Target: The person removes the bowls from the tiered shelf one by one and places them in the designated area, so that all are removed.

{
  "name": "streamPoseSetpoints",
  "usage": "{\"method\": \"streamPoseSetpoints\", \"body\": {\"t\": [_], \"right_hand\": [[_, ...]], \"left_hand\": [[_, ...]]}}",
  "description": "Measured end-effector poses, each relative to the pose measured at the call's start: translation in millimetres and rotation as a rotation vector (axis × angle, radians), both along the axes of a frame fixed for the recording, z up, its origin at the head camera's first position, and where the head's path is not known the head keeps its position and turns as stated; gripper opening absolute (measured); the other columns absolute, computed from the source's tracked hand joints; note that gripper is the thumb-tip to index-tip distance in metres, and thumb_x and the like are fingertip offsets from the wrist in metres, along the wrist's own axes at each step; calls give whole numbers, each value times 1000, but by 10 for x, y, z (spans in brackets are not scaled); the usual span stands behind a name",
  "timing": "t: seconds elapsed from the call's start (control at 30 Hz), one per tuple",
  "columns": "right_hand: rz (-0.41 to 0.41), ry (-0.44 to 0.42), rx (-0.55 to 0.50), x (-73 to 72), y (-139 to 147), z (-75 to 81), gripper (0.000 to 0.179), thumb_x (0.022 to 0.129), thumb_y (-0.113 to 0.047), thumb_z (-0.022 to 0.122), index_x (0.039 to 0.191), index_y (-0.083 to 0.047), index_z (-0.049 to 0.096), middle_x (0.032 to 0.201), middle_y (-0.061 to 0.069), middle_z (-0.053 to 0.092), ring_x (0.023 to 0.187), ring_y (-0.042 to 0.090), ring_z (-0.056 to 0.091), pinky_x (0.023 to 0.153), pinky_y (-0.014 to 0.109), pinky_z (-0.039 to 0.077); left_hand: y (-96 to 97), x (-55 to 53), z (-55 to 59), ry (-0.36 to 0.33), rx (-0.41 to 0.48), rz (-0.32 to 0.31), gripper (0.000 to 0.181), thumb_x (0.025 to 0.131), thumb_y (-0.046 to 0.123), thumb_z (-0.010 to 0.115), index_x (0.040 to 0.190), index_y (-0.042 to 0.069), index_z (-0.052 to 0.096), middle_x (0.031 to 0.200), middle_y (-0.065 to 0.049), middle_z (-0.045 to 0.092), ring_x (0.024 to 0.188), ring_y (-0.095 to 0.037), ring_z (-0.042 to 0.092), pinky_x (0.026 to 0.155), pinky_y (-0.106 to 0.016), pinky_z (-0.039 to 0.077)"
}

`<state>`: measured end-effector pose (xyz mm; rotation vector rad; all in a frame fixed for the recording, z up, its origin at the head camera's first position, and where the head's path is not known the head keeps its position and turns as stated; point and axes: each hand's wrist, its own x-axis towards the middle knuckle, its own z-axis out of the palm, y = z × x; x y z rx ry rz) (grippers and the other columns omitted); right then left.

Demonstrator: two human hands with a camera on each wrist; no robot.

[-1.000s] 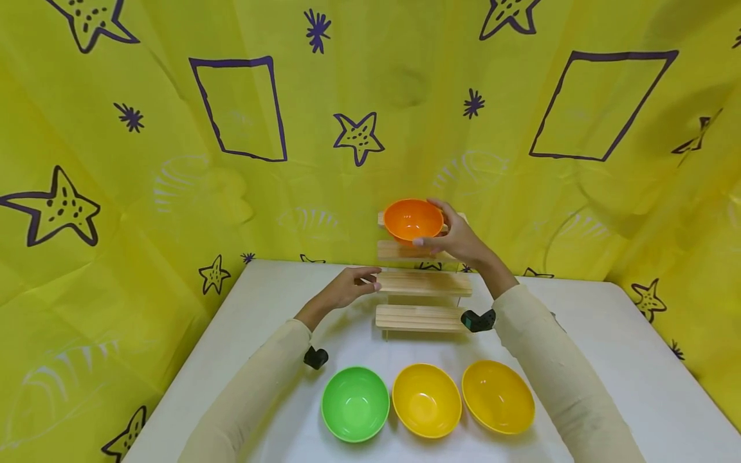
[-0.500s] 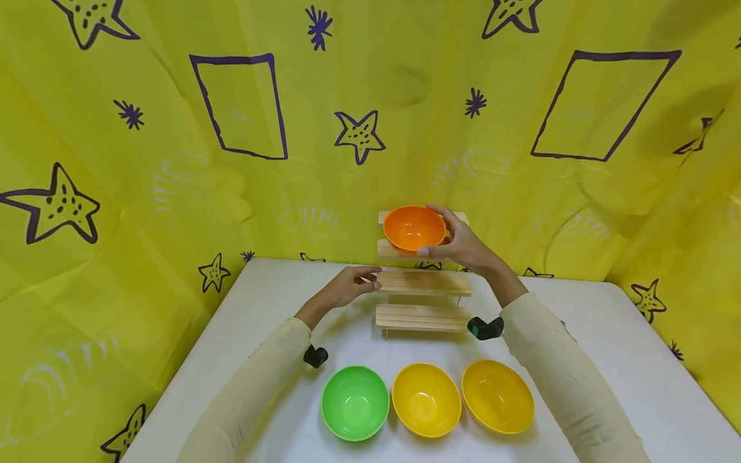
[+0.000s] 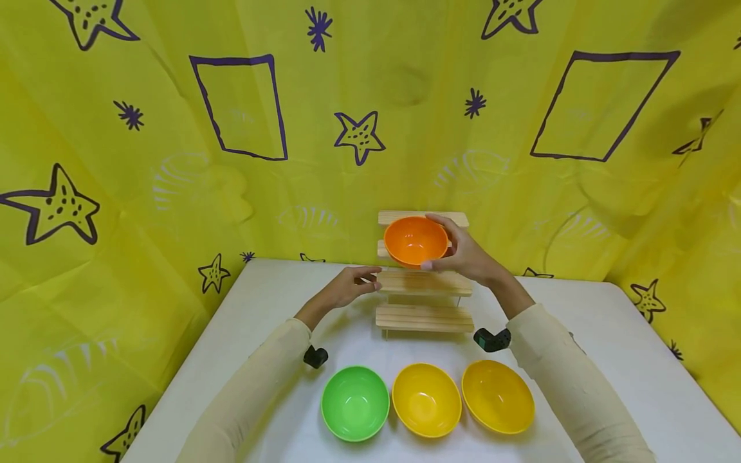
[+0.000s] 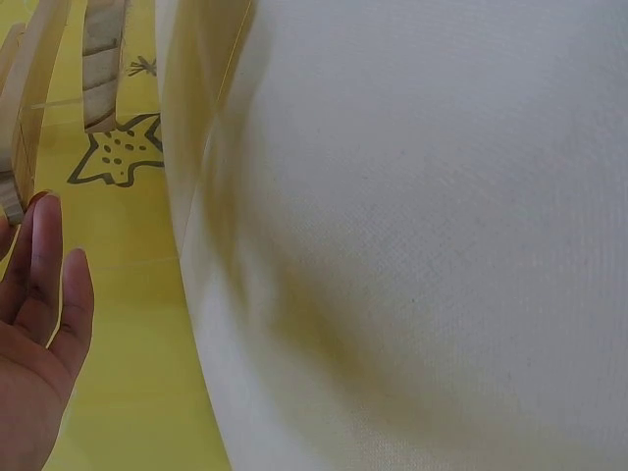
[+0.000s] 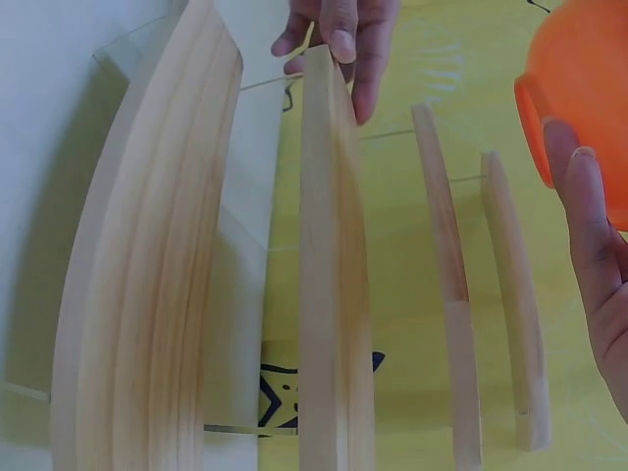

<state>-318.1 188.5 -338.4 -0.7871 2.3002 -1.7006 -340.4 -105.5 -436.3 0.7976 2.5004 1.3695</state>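
My right hand (image 3: 470, 256) grips an orange bowl (image 3: 413, 239) by its right side, thumb low at the front and fingers at the back rim. The bowl is tilted with its inside facing me and overlaps the upper planks of a wooden tiered stand (image 3: 425, 317). In the right wrist view the orange bowl (image 5: 579, 88) is at the upper right, apart from the planks. My left hand (image 3: 344, 287) holds the left end of the stand's second plank from the bottom, finger behind and thumb in front; the right wrist view shows the left hand (image 5: 343, 39) at that plank end.
A green bowl (image 3: 355, 404), a yellow bowl (image 3: 427, 400) and a darker yellow bowl (image 3: 498, 397) stand in a row on the white table (image 3: 272, 283) in front of the stand. A yellow patterned curtain (image 3: 312, 186) hangs close behind and around.
My right hand has brought the orange bowl downward and toward me, from over the top plank to in front of the upper planks. The left hand has stayed put.
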Motion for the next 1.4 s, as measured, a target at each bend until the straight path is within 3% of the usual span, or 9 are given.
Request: {"method": "streamPoseSetpoints", "body": {"t": [0.43,0.8,1.4], "right_hand": [[12,3,-27,118,102,-81,97,84,-3,77,160,-14,18,157,17,28,125,37,48,87,28,57],[45,38,-58,243,239,-127,93,84,-1,78,158,-11,22,151,16,35,118,18,57,91,28,57],[37,2,-64,412,432,-258,97,85,-1,77,160,-7,15,152,21,32,117,12,59,88,29,58]], "left_hand": [[4,-12,-12,-25,7,21,49,100,23,64,146,7,54,127,-17,66,105,-26,67,96,-39,53],[-11,-7,-15,-25,6,23,51,100,26,65,146,10,53,128,-17,66,105,-25,67,96,-39,53],[-4,-19,-33,-29,18,16,50,100,24,64,146,8,53,127,-17,66,103,-24,68,93,-36,54]]}}
